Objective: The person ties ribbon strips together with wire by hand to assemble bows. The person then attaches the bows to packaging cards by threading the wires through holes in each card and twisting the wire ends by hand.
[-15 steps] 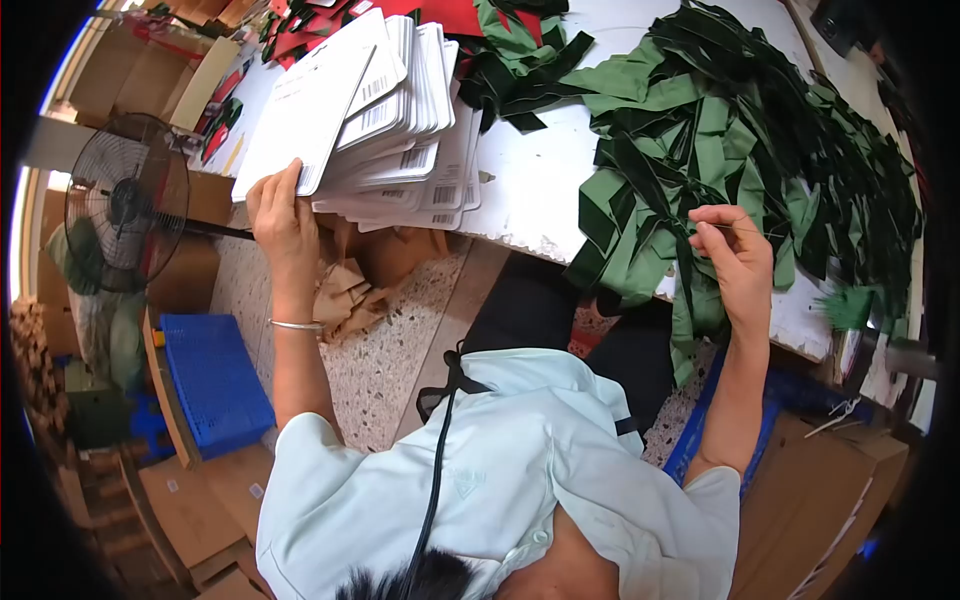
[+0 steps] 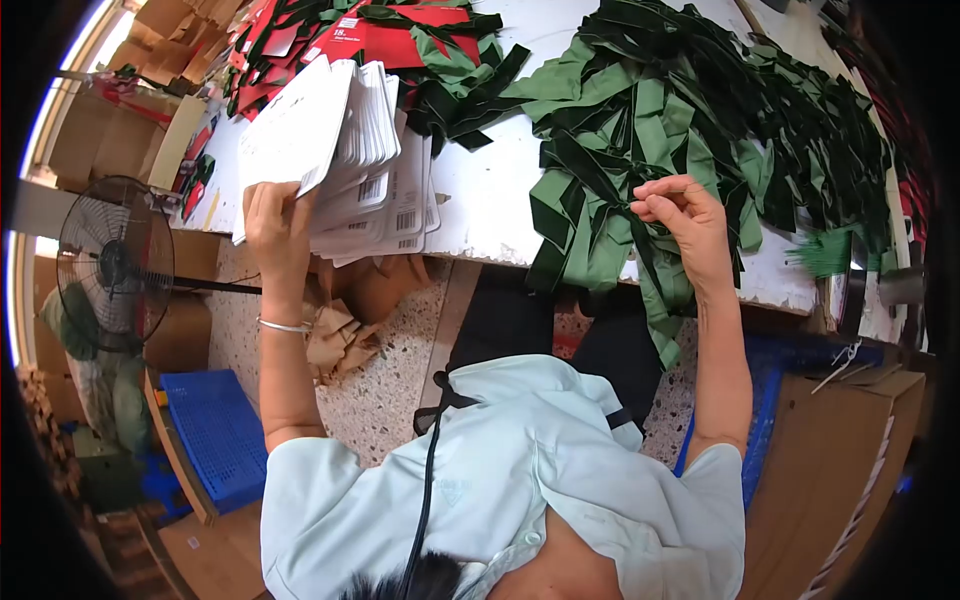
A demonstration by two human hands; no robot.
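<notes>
While the left hand (image 2: 277, 225) grips a white card (image 2: 292, 125), the right hand (image 2: 690, 215) pinches at a green bow (image 2: 598, 165)

Seen in the head view, both hands work at the near edge of the table (image 2: 490, 210). The left fingers and thumb are closed on the white card's near end, and the card leans over the left side of a fanned stack of white cards (image 2: 378, 205). That low grip probably leaves most of its face uncovered. Its long axis seems to run away from the person, tipped slightly right, with the gripped end nearest the body.

On the other side, the right thumb and fingertips meet narrowly at the green bow's middle, apparently on its thin tie, though the detail is too small to be sure. The bow lies at the near-left part of a green ribbon heap (image 2: 690, 110), perhaps piled there for easy reach. Its long axis is lost among the strips; tails point several ways, some hanging over the edge toward the person. Red cards (image 2: 385, 45) lie beyond the stack.
</notes>
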